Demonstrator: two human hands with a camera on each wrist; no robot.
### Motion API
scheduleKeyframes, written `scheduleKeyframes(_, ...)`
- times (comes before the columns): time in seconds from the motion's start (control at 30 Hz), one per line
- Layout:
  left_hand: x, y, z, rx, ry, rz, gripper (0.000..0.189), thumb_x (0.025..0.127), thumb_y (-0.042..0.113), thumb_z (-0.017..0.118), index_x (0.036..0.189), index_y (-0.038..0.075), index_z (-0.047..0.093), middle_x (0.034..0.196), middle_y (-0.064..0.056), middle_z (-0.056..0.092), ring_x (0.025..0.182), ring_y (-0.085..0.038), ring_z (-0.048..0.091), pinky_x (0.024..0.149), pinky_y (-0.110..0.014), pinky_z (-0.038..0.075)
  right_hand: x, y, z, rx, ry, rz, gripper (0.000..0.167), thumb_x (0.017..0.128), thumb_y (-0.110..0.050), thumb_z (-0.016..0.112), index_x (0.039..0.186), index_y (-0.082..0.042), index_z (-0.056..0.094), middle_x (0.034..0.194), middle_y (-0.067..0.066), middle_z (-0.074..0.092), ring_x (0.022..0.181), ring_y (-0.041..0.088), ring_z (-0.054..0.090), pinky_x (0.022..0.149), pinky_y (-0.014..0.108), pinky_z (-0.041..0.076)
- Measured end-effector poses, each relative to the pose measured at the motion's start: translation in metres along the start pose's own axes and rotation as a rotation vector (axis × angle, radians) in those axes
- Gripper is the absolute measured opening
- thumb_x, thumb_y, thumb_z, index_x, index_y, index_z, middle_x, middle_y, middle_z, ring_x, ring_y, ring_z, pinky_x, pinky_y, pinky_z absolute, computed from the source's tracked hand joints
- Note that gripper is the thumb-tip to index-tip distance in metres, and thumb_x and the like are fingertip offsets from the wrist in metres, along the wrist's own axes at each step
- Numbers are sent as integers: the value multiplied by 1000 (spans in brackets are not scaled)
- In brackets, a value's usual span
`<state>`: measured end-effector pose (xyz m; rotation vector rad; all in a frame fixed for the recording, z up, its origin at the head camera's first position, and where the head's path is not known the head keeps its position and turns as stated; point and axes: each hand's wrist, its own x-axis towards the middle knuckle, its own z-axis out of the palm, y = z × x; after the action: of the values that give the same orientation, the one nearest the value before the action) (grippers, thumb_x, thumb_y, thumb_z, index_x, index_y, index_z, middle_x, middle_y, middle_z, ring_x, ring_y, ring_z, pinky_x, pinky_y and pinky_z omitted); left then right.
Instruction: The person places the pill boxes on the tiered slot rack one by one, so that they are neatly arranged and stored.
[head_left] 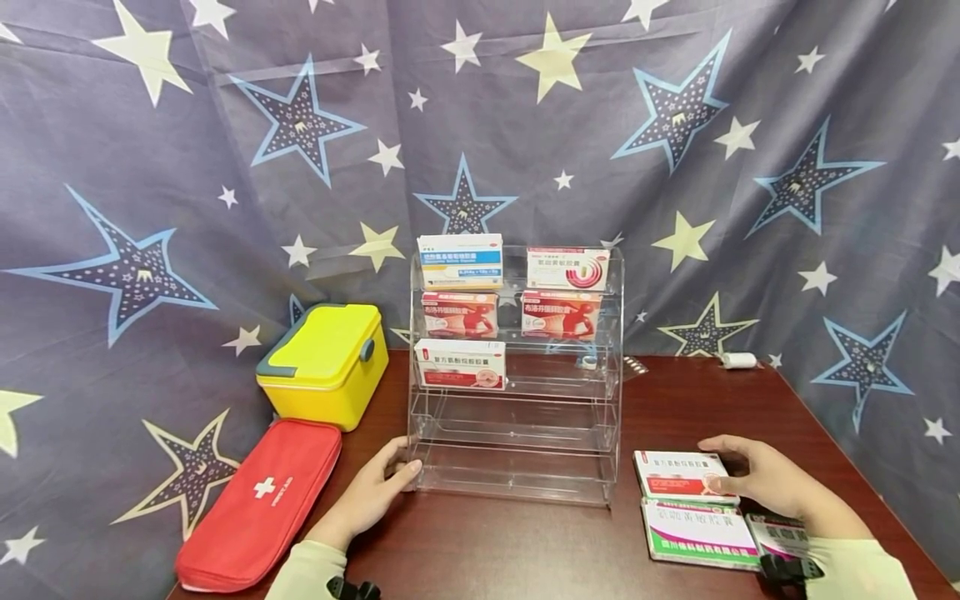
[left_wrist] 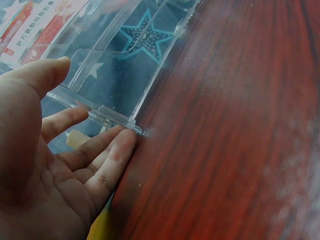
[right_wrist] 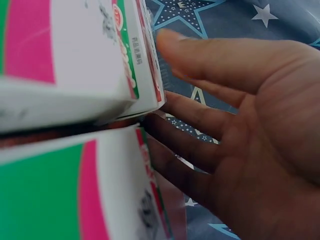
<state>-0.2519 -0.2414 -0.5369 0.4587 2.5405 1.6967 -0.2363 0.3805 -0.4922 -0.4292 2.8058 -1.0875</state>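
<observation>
A clear tiered display rack [head_left: 517, 487] stands on the table with several medicine boxes on its upper tiers. My left hand [head_left: 381, 483] is at the rack's lower left corner, its fingertips touching the edge in the left wrist view, its thumb [left_wrist: 52, 72] extended. To the right, my right hand [head_left: 768, 479] reaches over a white and red capsule box [head_left: 675, 477], thumb and fingers spread around its right end. Nearer me lie a white, green and purple medicine box [head_left: 697, 533] and another box [head_left: 776, 533], partly hidden by the right wrist.
A yellow lidded case [head_left: 322, 358] and a red first-aid pouch [head_left: 262, 500] are on the left. At the back right of the table are a small white roll [head_left: 738, 360] and a blister strip [head_left: 634, 367]. A starry curtain [head_left: 525, 125] hangs behind.
</observation>
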Motion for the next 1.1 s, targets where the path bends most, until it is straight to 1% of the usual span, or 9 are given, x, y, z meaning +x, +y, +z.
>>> scheduleKeyframes(0.17,0,0,0,1,4,1,48,108,29,62,150,8,49,122,-19,62,105,-29,68,84,-33,59,-1,-1,1,-7,0,-15,57,85,-22,89,133,-2,67,125,15,69,105,25,66,83,31,56)
scheduleKeyframes(0.3,0,1,1,-1,2,3,49,108,29,62,150,7,49,122,-19,63,104,-29,68,85,-33,59,-3,-3,1,4,9,-20,54,84,-20,89,131,-3,68,120,13,71,100,23,67,80,32,56)
scheduleKeyframes(0.47,0,1,1,-2,1,5,48,108,29,62,149,7,49,122,-20,63,104,-29,68,85,-33,59,-3,-5,0,80,35,16,54,81,-11,90,128,0,67,114,14,72,95,24,69,73,30,57)
scheduleKeyframes(0.57,0,1,1,-4,3,4,48,108,29,62,149,8,49,122,-19,62,104,-29,68,85,-33,59,-3,-6,0,105,58,38,56,80,-9,91,129,2,66,114,15,72,95,24,70,71,29,57)
scheduleKeyframes(0.63,0,0,1,-2,5,4,48,108,29,62,149,8,49,121,-18,62,104,-28,68,85,-32,59,-3,-6,0,81,75,37,57,80,-9,91,130,2,66,115,15,72,96,24,70,72,28,57)
scheduleKeyframes(0.73,0,0,1,-3,6,6,48,108,28,62,149,8,50,121,-18,63,104,-29,68,85,-32,59,-3,-5,-2,13,107,32,57,79,-12,92,129,0,67,114,13,73,96,22,70,73,27,57)
scheduleKeyframes(0.83,-1,0,1,-4,6,5,48,108,28,62,149,8,50,121,-18,63,105,-29,68,85,-32,59,-4,-5,-4,-48,140,23,51,80,-10,91,125,-2,70,111,11,74,93,20,69,73,28,57)
scheduleKeyframes(0.97,-1,1,1,-9,3,-2,48,108,28,62,149,7,49,121,-18,63,105,-28,68,85,-32,59,-6,-5,-5,-99,233,-7,36,82,-6,89,115,-8,73,103,6,74,87,14,68,71,28,55)
scheduleKeyframes(1.1,-1,2,0,-12,-1,2,49,108,28,62,150,7,49,121,-19,63,105,-29,68,85,-33,59,-8,-7,-11,-74,409,-23,27,85,-7,87,108,-8,72,95,4,74,80,6,66,66,23,52)
